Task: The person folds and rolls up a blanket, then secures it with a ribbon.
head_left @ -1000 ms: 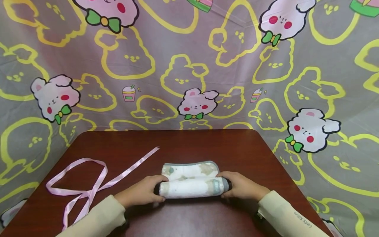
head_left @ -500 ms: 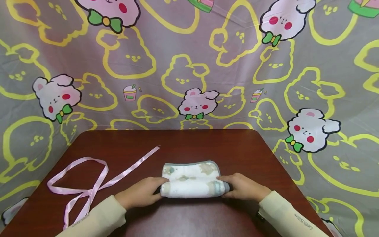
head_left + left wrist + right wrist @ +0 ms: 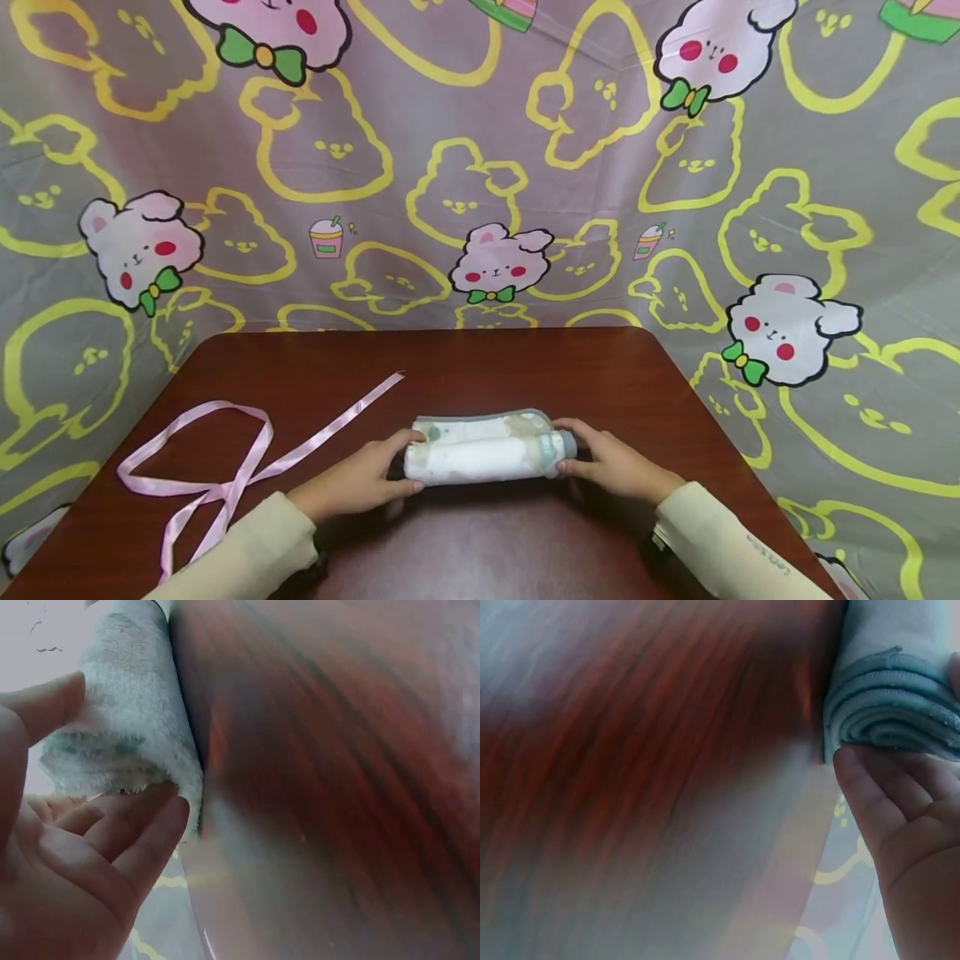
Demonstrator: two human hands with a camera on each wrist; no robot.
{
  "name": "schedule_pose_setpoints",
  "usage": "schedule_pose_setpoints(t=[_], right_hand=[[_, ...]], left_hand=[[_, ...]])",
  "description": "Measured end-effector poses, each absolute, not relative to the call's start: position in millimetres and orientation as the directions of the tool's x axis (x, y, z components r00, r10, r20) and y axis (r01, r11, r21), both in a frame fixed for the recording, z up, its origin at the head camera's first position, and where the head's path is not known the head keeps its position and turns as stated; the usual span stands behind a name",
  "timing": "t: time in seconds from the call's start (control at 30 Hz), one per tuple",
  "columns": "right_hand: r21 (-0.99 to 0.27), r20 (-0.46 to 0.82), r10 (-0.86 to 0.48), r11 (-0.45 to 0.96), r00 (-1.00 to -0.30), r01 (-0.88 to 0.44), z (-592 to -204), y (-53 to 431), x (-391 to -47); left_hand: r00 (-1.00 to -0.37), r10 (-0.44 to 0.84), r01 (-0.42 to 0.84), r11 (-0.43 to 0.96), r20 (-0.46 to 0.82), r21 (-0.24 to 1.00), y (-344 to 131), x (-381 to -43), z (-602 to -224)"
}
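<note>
A white towel [image 3: 480,461] with beige and teal patches and a grey-blue border lies partly rolled in the middle of the table. Its flat end still extends behind the roll, on the far side. At the roll's left end, my left hand [image 3: 360,475] grips it between thumb and fingers. My right hand [image 3: 618,465] holds the opposite end the same way. Spiral layers of the towel [image 3: 889,712] show in the right wrist view, with fingertips right against them. In the left wrist view, the fingers [image 3: 154,840] reach under the fluffy end of the towel [image 3: 127,690].
A pink satin ribbon [image 3: 255,425] lies loosely looped on the left of the dark red-brown table [image 3: 570,367], one tail pointing to the back. A grey patterned curtain [image 3: 600,175] surrounds the table's back and sides.
The roll has turned slightly away from me, and less of the flat part shows behind it. Both hands have shifted their hold on the ends and moved a little forward with it.
</note>
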State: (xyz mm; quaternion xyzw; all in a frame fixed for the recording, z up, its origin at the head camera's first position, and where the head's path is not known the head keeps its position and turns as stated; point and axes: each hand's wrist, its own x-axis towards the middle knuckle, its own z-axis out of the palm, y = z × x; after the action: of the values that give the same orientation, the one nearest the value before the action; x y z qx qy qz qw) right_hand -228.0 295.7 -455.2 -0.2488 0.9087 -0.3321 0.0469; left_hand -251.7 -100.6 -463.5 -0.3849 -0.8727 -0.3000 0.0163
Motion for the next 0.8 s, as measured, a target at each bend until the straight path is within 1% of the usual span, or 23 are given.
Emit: schedule_pose_setpoints(t=[0.17, 0.27, 0.4, 0.5, 0.63, 0.7, 0.8], right_hand=[[-0.719, 0.052, -0.423, 0.613, -0.905, -0.328, -454, 295, -233], [-0.732, 0.037, -0.403, 0.612, -0.915, -0.299, -454, 293, -234], [-0.725, 0.050, -0.397, 0.616, -0.916, -0.307, -455, 292, -236], [-0.769, 0.047, -0.385, 0.575, -0.922, -0.280, -457, 291, -237], [-0.831, 0.024, -0.350, 0.514, -0.936, -0.213, -455, 288, -239], [-0.846, 0.022, -0.343, 0.494, -0.939, -0.200, -450, 286, -238], [-0.852, 0.021, -0.332, 0.488, -0.943, -0.190, -439, 280, -234]], left_hand=[[-0.774, 0.590, 0.594, 0.548, 0.232, 0.589, -100, -255, -462], [-0.801, 0.560, 0.546, 0.541, 0.212, 0.640, -101, -256, -462], [-0.812, 0.552, 0.514, 0.524, 0.189, 0.679, -100, -257, -462], [-0.823, 0.543, 0.474, 0.500, 0.163, 0.724, -98, -257, -462], [-0.837, 0.536, 0.376, 0.428, 0.104, 0.822, -95, -259, -461], [-0.838, 0.540, 0.320, 0.380, 0.073, 0.868, -94, -260, -461], [-0.838, 0.545, 0.272, 0.346, 0.044, 0.898, -92, -261, -461]])
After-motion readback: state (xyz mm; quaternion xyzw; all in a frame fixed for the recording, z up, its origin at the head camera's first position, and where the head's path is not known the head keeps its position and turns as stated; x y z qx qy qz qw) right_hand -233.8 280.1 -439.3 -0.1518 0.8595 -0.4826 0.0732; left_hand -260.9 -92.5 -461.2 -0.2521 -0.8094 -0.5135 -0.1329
